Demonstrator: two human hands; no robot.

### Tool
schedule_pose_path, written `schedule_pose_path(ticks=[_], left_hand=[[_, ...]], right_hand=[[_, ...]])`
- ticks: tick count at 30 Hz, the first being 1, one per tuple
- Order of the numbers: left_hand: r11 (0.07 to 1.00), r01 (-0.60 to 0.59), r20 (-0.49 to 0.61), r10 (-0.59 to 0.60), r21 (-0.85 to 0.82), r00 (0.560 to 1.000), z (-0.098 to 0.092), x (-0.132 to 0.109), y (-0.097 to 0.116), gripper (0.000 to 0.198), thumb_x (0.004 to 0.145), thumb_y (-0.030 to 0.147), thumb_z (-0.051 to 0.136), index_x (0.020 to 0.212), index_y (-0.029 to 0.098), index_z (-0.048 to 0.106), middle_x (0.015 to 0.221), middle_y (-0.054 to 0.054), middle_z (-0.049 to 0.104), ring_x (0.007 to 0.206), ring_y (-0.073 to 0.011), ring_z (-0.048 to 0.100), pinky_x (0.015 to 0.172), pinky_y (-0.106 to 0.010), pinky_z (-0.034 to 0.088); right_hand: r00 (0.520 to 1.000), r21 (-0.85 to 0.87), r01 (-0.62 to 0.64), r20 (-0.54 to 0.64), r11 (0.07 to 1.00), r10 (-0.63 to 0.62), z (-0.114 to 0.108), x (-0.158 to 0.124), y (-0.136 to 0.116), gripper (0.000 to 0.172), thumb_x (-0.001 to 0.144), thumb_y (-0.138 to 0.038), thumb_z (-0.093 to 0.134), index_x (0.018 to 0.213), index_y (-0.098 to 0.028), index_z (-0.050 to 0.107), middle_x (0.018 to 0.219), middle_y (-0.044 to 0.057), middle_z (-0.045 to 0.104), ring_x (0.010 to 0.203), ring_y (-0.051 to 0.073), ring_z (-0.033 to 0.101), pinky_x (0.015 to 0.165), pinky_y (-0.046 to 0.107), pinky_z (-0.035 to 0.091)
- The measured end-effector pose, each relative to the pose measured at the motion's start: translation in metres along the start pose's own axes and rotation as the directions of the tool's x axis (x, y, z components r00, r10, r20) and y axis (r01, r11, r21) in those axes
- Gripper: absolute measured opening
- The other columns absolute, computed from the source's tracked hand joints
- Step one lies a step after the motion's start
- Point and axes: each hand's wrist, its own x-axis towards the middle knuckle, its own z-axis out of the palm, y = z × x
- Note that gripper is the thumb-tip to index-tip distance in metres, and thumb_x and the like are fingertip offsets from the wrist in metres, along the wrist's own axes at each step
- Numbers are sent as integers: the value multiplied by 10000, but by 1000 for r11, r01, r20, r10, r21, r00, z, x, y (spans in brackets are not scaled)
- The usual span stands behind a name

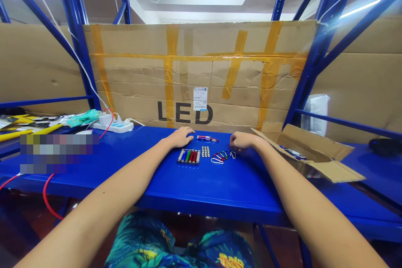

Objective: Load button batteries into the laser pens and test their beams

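My left hand (182, 137) rests on the blue tabletop with its fingers stretched out and thumb apart, holding nothing. Just in front of it lies a row of several small metal tubes, like mini flashlights (189, 157), in silver, blue, green and red. Beside the row sit several small round silver button cells (205, 151) in a grid. Coloured carabiners (220, 157) lie to their right. My right hand (243, 140) is closed, fingers curled down close to the rightmost carabiner (233, 155); what they pinch, if anything, is hidden. Between my hands lie purple-red tubes (207, 138).
An open cardboard box (326, 166) with shiny items inside stands at the right. At the left are a white power strip (116, 125), a red cable (47, 192) and yellow-black packages (31, 123). A taped cardboard sheet (141, 79) closes off the back.
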Motion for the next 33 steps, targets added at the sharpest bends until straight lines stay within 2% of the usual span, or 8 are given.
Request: schedule_pose_path(ticks=[3,6,11,17,22,26,30,33], left_hand=[[977,-202,-43,200,-72,979,5,7,9,411,944,313,346,1266,229,587,1377,-48,543,1281,-192,454,1093,-317,308],[971,-213,13,215,-105,977,9,12,14,412,933,268,350,1246,253,617,1298,-46,607,1205,-191,520,1046,-309,354],[983,-143,2,144,-115,990,4,9,9,353,895,316,447,1144,261,690,1183,-52,678,1101,-216,593,977,-303,404],[957,-97,-4,100,-272,995,0,10,11,356,805,463,595,1032,223,728,1038,-50,730,949,-215,647,848,-286,458],[969,-45,5,48,-243,999,3,18,18,211,778,353,624,844,183,730,843,-50,729,811,-200,644,745,-286,465],[961,-103,-203,50,-258,978,-5,13,24,122,813,241,573,878,171,649,867,-56,698,817,-190,620,741,-296,458],[917,-191,-353,60,-350,934,-18,1,42,128,892,194,461,987,184,545,774,-33,663,744,-166,607,705,-286,455],[891,-291,-391,145,-347,909,-25,-8,60,193,908,164,411,1070,185,513,857,-43,667,772,-159,613,722,-282,462]], right_hand=[[986,-31,90,-136,995,-93,3,3,-10,215,715,-75,543,852,-137,696,947,101,717,874,211,653,745,259,474],[973,-28,137,-182,990,-140,9,4,-21,286,744,-87,522,953,-148,708,1087,91,699,982,207,627,815,240,444],[955,-32,195,-222,980,-197,19,6,-30,266,771,-136,528,959,-147,716,1062,99,708,952,210,631,786,236,439],[943,-31,220,-251,975,-221,22,8,-32,240,781,-157,532,935,-150,717,1023,98,718,910,206,638,768,238,439],[934,-7,191,-305,982,-184,20,5,-33,209,790,-167,545,912,-157,714,1019,98,714,933,211,634,777,240,436],[911,119,177,-394,977,-117,21,4,-36,230,812,-234,583,1002,-142,674,1020,111,704,943,209,631,800,256,449],[844,373,411,-500,832,-193,23,3,-44,433,847,-302,592,1239,-126,539,1226,139,628,1056,189,603,887,281,467],[796,494,569,-530,658,-291,21,1,-49,333,872,-281,558,1174,-142,574,1186,114,652,1046,173,614,913,301,475]])
